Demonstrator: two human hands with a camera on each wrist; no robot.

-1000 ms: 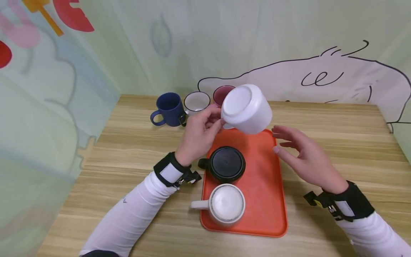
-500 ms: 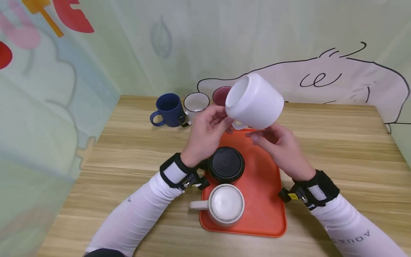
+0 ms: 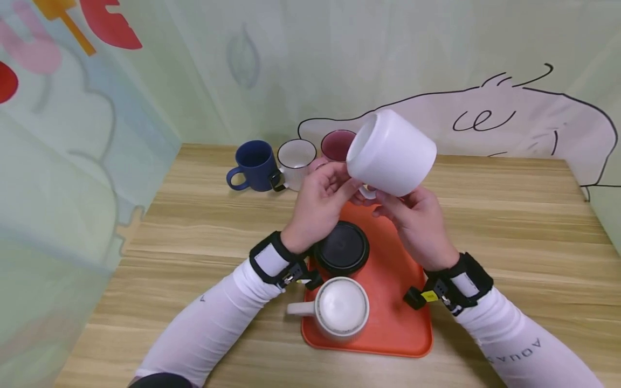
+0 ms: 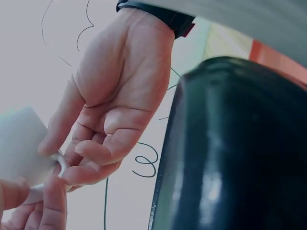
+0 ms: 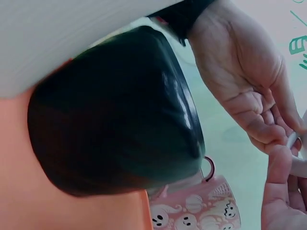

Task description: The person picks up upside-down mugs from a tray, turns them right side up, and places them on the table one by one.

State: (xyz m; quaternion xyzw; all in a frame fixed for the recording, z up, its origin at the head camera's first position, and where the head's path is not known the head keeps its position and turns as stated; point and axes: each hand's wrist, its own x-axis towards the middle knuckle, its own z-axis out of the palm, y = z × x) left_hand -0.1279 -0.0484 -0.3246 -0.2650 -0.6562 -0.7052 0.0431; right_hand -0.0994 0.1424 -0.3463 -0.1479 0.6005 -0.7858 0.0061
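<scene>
A white mug (image 3: 395,153) is held tilted above the far end of the red tray (image 3: 398,328), its base turned up and leftward. My left hand (image 3: 315,210) pinches the mug's handle. From the other side my right hand (image 3: 419,229) also grips the handle, thumb and fingers bent onto it. The left wrist view gives a close look at the right hand's palm (image 4: 120,91), with the handle (image 4: 62,163) between both hands' fingers. On the tray, a black mug (image 3: 342,248) and a pale mug (image 3: 342,307) stand upside down.
A blue mug (image 3: 254,161), a white mug with dark rim (image 3: 297,159) and a pink mug (image 3: 337,144) stand at the table's back. Ghost drawings mark the pink mug (image 5: 196,208) in the right wrist view. Behind runs a printed curtain (image 3: 412,59).
My right hand has come in from the right and taken hold of the handle. The white mug has moved up and right, its base tipping further to the left. My left hand follows.
</scene>
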